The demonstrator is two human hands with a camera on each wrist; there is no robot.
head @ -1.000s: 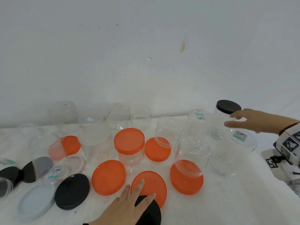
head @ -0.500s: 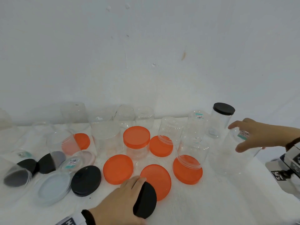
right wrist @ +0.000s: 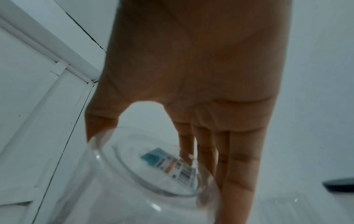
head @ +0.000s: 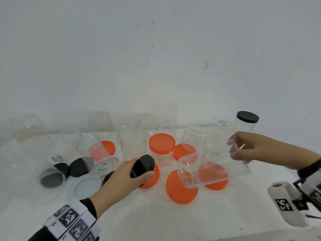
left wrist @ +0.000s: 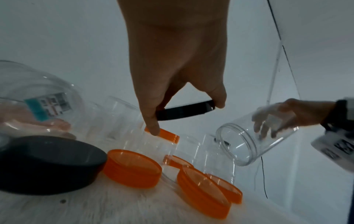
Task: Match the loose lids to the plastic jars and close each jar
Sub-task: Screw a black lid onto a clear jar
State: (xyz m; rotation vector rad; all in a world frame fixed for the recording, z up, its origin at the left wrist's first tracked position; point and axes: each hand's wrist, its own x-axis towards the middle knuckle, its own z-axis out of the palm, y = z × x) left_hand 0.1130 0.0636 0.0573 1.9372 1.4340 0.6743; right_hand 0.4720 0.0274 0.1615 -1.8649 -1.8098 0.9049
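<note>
Left hand (head: 125,178) pinches the black lid (head: 142,165) by its rim, lifted just above the orange lids (head: 181,187) on the tabletop (head: 208,223). Right hand (head: 251,147) wraps the clear jar (head: 205,173) near its base, tilted, mouth toward the lid. The jar looks light, thin-walled and slick: best gripped round the body, not squeezed.
</note>
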